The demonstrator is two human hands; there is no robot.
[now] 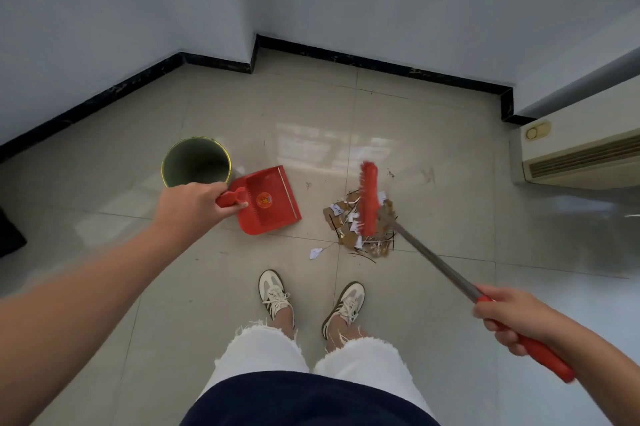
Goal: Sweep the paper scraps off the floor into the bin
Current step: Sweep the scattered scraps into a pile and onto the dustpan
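A pile of brown and white paper scraps (349,223) lies on the tiled floor ahead of my feet, with one white scrap (314,253) apart at its lower left. My right hand (509,316) grips the red end of a broom handle; the red broom head (368,203) rests on the pile. My left hand (194,206) holds the handle of a red dustpan (268,200), which sits flat on the floor left of the pile, mouth toward it, a gap between them. A round green bin (196,162), empty inside, stands just behind the dustpan handle.
White walls with a black skirting board (346,60) close off the floor behind. A beige air-conditioner unit (585,152) stands at the right. A dark object (10,231) shows at the left edge. My two shoes (311,301) stand close below the pile.
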